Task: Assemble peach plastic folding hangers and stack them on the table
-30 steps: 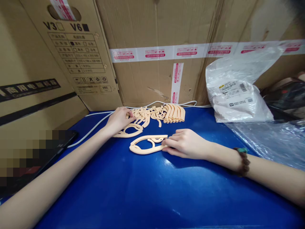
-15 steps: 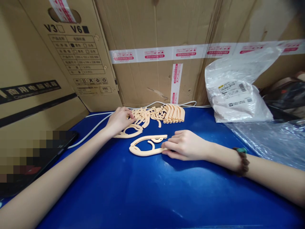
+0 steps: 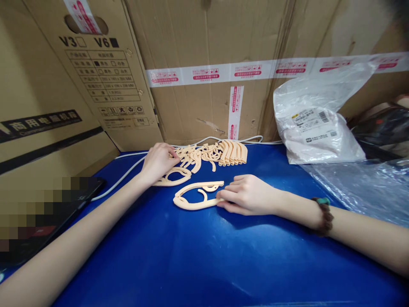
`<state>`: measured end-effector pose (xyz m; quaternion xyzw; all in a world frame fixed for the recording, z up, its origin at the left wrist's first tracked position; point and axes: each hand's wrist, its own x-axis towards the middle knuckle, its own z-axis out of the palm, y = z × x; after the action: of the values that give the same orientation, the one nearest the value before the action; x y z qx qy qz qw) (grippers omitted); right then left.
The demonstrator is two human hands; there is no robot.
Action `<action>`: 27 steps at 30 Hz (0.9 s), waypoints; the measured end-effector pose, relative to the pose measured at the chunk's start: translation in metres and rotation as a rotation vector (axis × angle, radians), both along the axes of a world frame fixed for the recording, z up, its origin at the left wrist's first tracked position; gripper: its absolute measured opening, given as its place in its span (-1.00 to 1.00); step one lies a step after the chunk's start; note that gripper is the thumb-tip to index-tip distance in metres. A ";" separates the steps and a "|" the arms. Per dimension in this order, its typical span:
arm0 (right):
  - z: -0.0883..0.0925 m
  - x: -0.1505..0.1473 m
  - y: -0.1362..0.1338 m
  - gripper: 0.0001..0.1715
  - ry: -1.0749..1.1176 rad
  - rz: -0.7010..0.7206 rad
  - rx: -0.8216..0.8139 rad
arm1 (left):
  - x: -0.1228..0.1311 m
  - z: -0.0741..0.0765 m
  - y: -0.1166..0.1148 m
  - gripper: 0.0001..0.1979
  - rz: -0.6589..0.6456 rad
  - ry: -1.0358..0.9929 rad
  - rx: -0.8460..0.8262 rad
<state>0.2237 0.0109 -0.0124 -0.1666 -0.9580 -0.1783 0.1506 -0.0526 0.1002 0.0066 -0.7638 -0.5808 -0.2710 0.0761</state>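
A cream plastic folding hanger [image 3: 194,205] lies flat on the blue tabletop [image 3: 191,256], its arms forming a loop with a hook part inside. My right hand [image 3: 247,195] pinches the near arm's right end between thumb and fingers. Farther back, my left hand [image 3: 159,162] reaches to the left end of a pile of loose cream hanger parts [image 3: 194,155]. Its fingers are bent closed at the pile, and whatever is between them is hidden. Just in front of that hand lies another cream hanger [image 3: 177,181], partly covered by the hand.
A row of stacked cream hanger arms [image 3: 233,152] sits right of the pile. Cardboard boxes [image 3: 198,111] wall the back and left. A white cable [image 3: 124,175] runs behind. A plastic bag [image 3: 319,132] stands right, clear film [image 3: 361,183] before it. A black device [image 3: 86,187] lies left.
My left hand has shifted very slightly left at the pile. My right hand and the hanger it grips have stayed in place.
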 end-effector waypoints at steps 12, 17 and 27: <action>0.000 0.002 0.000 -0.63 0.185 0.024 0.017 | 0.030 0.015 -0.038 -0.60 -0.066 -0.434 -0.181; 0.004 0.004 -0.004 -0.54 0.433 -0.098 0.008 | 0.055 0.015 -0.075 -0.67 -0.250 -0.460 -0.293; 0.003 0.005 0.001 -0.59 0.388 -0.021 -0.059 | 0.070 0.001 -0.108 -0.78 -0.574 -0.155 -0.169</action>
<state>0.2291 0.0119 -0.0095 -0.2121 -0.9140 -0.1162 0.3259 0.0171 -0.0074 0.0072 -0.8773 -0.3661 -0.2895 -0.1117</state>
